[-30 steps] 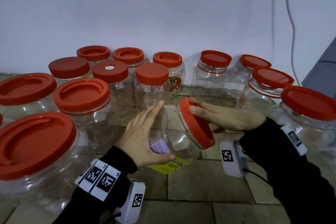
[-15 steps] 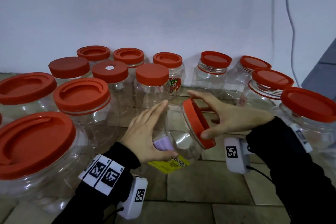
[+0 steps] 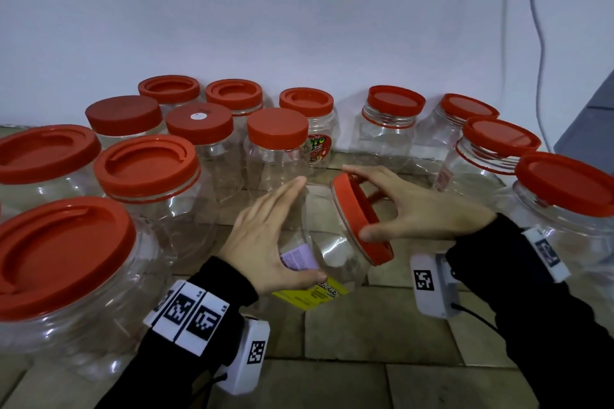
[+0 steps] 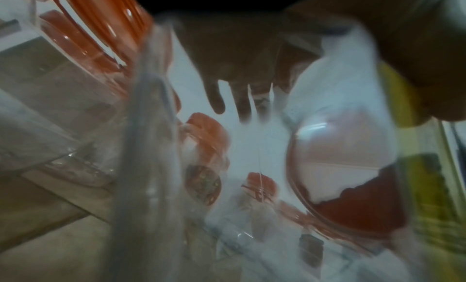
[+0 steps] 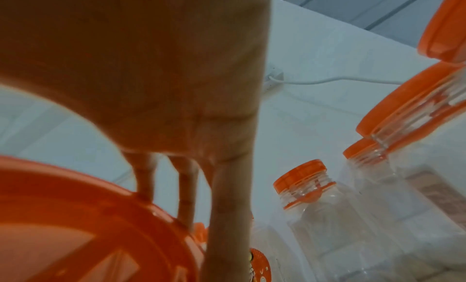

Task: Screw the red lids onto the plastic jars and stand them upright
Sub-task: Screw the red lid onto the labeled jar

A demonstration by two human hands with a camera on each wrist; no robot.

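A clear plastic jar (image 3: 335, 252) lies tilted on its side in the middle of the tiled floor, mouth to the right. My left hand (image 3: 307, 229) holds its body, fingers laid over the top and thumb curled underneath by the yellow label (image 3: 312, 292). A red lid (image 3: 352, 199) sits on the mouth. My right hand (image 3: 355, 202) grips the lid's rim, index finger over the top and thumb on the lower edge. The right wrist view shows the fingers (image 5: 227, 206) on the lid (image 5: 75, 226). The left wrist view is blurred, with the lid (image 4: 353, 206) seen through the jar.
Upright jars with red lids ring the spot: large ones at the left (image 3: 59, 249), a row along the white wall (image 3: 289, 129), more at the right (image 3: 564, 183). A white cable (image 3: 538, 43) hangs at the right. Bare tiles (image 3: 365, 325) lie in front.
My right hand has turned on the lid: its fingers lay across the lid's face, now the thumb is under the rim and the index finger over it. The left hand keeps its hold.
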